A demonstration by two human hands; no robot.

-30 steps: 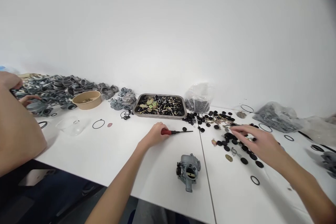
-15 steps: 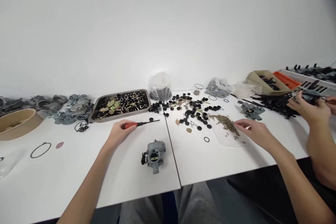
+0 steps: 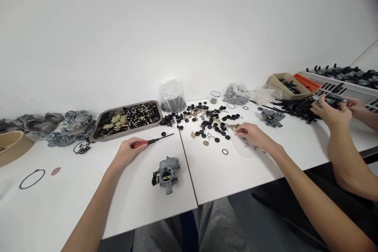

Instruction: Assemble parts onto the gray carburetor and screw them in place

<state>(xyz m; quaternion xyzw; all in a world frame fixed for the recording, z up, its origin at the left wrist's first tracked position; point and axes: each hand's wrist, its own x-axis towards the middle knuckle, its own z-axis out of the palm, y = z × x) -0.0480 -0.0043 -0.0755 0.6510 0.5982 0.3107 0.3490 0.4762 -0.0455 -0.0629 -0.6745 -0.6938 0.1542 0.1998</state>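
A red-handled screwdriver is wrapped in my left hand, its dark shaft pointing right along the white table. Over the small brass-coloured screws my right hand has its fingertips pinched together. They cover part of the pile, and whatever they may hold is too small to make out. Under that hand lies a clear plastic sheet or bag. A grey carburetor rests between my forearms, its round bore facing me, touched by neither hand.
Behind my left hand stands a metal tray of mixed hardware. Black caps are scattered mid-table. Another carburetor sits right of my hand. At far right a co-worker's hands handle a dark part near black tubes. More carburetor bodies are at left.
My right hand has moved left across the screw pile, from its right edge onto it. My view has turned slightly right. The left hand still grips the screwdriver.
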